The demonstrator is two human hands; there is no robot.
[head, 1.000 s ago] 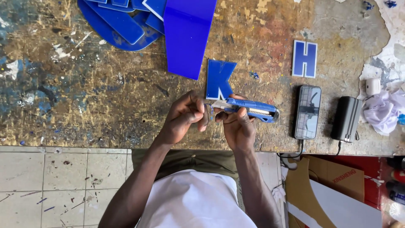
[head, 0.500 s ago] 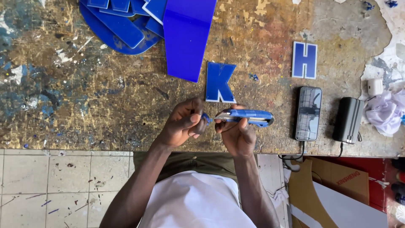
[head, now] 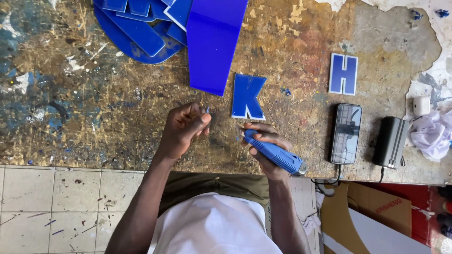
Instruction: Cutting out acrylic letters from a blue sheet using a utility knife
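My right hand (head: 263, 141) grips a blue utility knife (head: 275, 153), its body pointing back toward my right. My left hand (head: 185, 126) is pinched shut on a tiny blue scrap (head: 207, 111) held at the fingertips, a little apart from the knife's tip. Just beyond both hands a blue letter with a white edge (head: 247, 96) lies flat on the worn wooden workbench (head: 84, 108). A second blue letter (head: 343, 74) lies further right.
A long blue acrylic sheet (head: 214, 42) and a pile of blue offcuts (head: 136, 28) lie at the far edge. A phone (head: 346, 133), a black box (head: 390, 142), a small white block (head: 421, 106) and a crumpled cloth (head: 433, 131) sit at the right. Cardboard (head: 372, 211) leans below the bench.
My hands have come apart: the left moved left with the small scrap, and the knife swung down to point toward my right. The view shifted slightly.
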